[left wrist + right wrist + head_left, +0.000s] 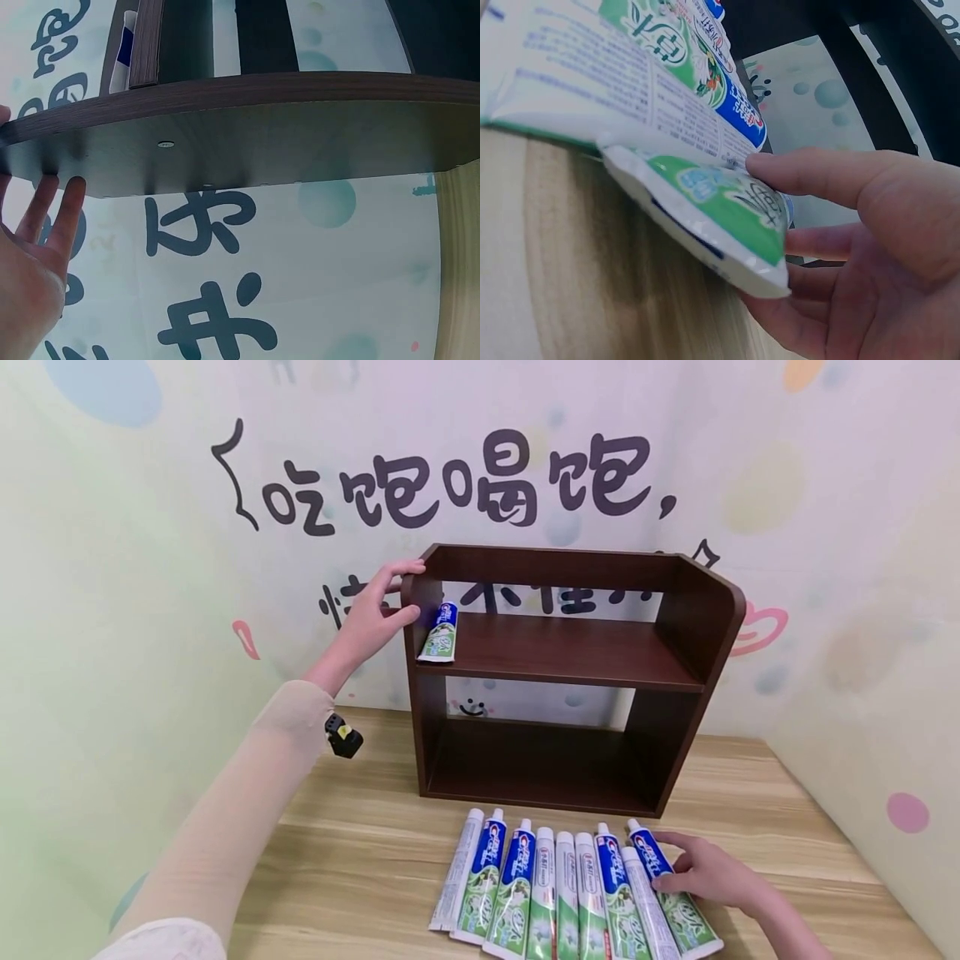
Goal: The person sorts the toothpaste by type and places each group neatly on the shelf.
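Note:
My left hand (372, 614) holds the left side panel of a dark brown wooden two-tier shelf (555, 652), with fingertips at its upper front edge. In the left wrist view, straight fingers (67, 217) press the panel's outer face. Beside that panel, on the upper tier, a blue, green and white toothpaste tube (441, 635) leans upright. At the right end of a row of toothpaste tubes, my right hand (712, 872) pinches the outermost blue-and-green tube (682, 914). The right wrist view has the thumb on top of this tube (720, 199) and fingers along its far side.
Several more toothpaste tubes (517, 893), some white and green, lie side by side on the wood-grain table (337, 868) before the shelf. A printed wall (480, 410) stands close behind. A small black device (343, 737) is worn at the left wrist.

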A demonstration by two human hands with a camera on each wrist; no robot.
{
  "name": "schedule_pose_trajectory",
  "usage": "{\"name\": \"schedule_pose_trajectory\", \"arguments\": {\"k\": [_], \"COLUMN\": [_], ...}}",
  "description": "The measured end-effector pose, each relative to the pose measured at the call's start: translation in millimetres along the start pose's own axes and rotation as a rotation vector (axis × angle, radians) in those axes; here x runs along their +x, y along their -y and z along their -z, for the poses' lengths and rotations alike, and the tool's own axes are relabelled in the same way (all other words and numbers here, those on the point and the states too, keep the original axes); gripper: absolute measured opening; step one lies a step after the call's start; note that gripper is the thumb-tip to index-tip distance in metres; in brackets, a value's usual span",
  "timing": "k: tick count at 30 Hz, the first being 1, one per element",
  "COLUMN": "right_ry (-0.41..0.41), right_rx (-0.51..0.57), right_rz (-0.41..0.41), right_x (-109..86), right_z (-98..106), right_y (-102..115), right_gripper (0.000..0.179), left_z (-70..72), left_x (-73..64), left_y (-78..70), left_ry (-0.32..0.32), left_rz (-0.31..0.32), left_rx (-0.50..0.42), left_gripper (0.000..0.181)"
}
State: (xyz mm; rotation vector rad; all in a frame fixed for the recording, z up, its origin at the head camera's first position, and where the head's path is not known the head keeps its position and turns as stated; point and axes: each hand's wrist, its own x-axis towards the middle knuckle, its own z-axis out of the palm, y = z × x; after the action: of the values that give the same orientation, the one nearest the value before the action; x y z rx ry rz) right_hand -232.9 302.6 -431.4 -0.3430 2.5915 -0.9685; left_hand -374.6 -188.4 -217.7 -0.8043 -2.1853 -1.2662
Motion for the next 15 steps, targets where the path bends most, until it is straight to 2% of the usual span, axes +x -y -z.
{"name": "schedule_pose_trajectory", "arguments": {"k": [8, 15], "right_ry": [0.049, 0.044], "right_rx": [0.070, 0.082], "right_rz": [0.033, 0.023], "right_x": [-2.2, 1.6], "right_z": [0.5, 0.2], "right_y": [-2.1, -7.3], "right_gripper": [0.082, 0.084], "left_z": [1.5, 1.5], "left_x": [-10.0, -9.3], "left_y": [-32.3, -32.5], "left_ry": [0.014, 0.014], "left_rz": [0.020, 0.015], "left_rx": [0.001, -0.001], "left_gripper": [0.050, 0.050]}}
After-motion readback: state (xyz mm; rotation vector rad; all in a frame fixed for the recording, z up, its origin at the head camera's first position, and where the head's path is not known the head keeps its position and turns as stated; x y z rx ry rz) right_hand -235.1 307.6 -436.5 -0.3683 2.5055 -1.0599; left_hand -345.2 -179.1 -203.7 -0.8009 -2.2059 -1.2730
